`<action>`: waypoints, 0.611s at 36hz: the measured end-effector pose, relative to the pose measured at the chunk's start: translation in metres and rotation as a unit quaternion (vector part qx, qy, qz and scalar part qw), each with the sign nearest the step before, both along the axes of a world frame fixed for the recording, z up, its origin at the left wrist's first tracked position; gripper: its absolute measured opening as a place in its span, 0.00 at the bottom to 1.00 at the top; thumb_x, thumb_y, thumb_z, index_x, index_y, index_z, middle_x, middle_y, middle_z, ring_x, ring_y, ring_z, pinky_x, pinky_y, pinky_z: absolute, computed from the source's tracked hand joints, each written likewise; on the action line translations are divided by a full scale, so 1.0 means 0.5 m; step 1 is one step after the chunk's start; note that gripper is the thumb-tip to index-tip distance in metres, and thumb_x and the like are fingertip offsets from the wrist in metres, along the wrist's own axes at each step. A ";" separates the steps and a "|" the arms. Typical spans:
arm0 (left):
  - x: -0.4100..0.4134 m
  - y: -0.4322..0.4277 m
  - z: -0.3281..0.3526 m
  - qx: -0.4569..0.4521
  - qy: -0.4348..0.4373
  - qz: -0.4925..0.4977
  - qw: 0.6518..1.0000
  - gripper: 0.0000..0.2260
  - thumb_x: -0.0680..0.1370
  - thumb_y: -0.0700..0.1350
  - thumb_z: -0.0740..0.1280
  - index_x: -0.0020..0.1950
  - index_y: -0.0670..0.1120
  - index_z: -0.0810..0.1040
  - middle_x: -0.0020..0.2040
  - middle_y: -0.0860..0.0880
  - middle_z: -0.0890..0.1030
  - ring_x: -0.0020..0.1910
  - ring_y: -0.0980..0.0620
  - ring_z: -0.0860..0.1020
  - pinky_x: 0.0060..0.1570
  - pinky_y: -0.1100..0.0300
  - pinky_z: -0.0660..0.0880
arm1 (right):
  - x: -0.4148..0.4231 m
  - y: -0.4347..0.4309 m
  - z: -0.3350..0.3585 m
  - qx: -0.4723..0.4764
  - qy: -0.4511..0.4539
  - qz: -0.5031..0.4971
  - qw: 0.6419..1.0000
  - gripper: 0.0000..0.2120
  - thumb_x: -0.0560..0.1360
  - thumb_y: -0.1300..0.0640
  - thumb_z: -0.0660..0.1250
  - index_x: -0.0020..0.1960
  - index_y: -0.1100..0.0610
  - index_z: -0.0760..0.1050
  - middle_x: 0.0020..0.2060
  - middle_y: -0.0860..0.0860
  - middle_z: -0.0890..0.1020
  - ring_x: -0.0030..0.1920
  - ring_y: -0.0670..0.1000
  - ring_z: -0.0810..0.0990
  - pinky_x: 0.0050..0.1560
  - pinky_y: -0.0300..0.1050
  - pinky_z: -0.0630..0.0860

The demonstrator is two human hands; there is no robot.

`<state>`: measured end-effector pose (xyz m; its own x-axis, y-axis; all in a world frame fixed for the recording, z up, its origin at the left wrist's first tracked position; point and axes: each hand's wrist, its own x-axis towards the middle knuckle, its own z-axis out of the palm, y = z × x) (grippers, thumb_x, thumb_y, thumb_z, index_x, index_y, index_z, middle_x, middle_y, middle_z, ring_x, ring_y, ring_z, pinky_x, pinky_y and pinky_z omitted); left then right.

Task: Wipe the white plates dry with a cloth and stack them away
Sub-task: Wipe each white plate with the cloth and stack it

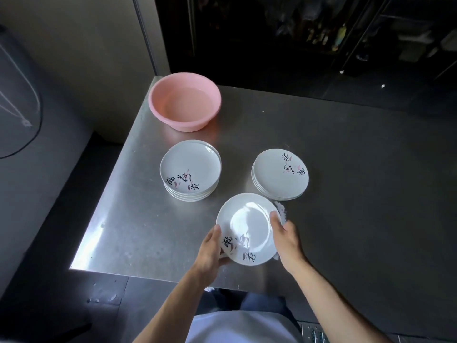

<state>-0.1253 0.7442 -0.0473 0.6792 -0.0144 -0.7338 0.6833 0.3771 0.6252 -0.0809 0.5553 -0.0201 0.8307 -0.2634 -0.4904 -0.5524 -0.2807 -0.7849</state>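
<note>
Left grip (210, 248) pinches plate (247, 229) at near-left rim | right grip (286, 241) clasps its right rim w/ cloth (282, 212) bunched behind | plate tilted over table (138, 219) nr front edge | beyond: right stack (280, 174) just past right grip, left stack (190, 169) fwd-left | dry pile: can't tell | pink basin (184, 101) farthest

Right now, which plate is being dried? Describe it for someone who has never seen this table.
On the steel table, nearer than the pink basin, stand a left stack and a right stack of plates. In front of them a single plate is held tilted, left hand gripping its rim, right hand holding a cloth against it. It alone is lifted, unstacked.
</note>
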 end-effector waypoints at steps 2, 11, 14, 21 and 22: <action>-0.004 0.003 0.000 -0.003 0.002 0.016 1.000 0.16 0.88 0.57 0.56 0.62 0.51 0.79 0.49 0.46 0.88 0.45 0.46 0.87 0.40 0.50 0.83 | -0.009 0.000 -0.008 0.018 -0.003 -0.016 1.000 0.23 0.77 0.34 0.62 0.49 0.54 0.77 0.29 0.50 0.76 0.28 0.52 0.74 0.24 0.39 0.67; -0.012 0.007 0.006 0.079 -0.012 0.015 0.997 0.13 0.88 0.53 0.56 0.61 0.51 0.80 0.54 0.41 0.85 0.52 0.39 0.86 0.38 0.47 0.84 | -0.017 0.016 -0.002 -0.039 -0.074 -0.087 0.993 0.26 0.81 0.37 0.54 0.46 0.57 0.77 0.38 0.51 0.82 0.41 0.52 0.79 0.41 0.38 0.69; -0.012 -0.007 0.013 0.087 -0.007 0.006 0.996 0.13 0.89 0.51 0.55 0.58 0.51 0.79 0.54 0.39 0.84 0.52 0.38 0.85 0.37 0.47 0.84 | -0.020 0.026 -0.017 -0.184 -0.122 0.131 0.966 0.23 0.81 0.43 0.55 0.59 0.60 0.78 0.57 0.56 0.82 0.60 0.55 0.78 0.60 0.32 0.68; 0.004 -0.027 0.017 0.086 -0.043 -0.014 0.995 0.15 0.88 0.52 0.57 0.61 0.47 0.81 0.52 0.42 0.87 0.48 0.44 0.87 0.38 0.47 0.84 | -0.038 0.069 -0.049 -0.293 -0.093 0.471 0.827 0.26 0.85 0.46 0.51 0.81 0.48 0.51 0.81 0.46 0.49 0.81 0.50 0.45 0.79 0.48 0.43; 0.005 -0.027 0.016 0.086 -0.043 -0.011 0.995 0.16 0.89 0.51 0.56 0.61 0.47 0.81 0.53 0.42 0.87 0.49 0.44 0.87 0.37 0.48 0.83 | -0.047 0.073 -0.046 -0.274 -0.109 0.490 0.821 0.26 0.85 0.45 0.51 0.81 0.49 0.52 0.80 0.45 0.49 0.81 0.49 0.45 0.79 0.48 0.44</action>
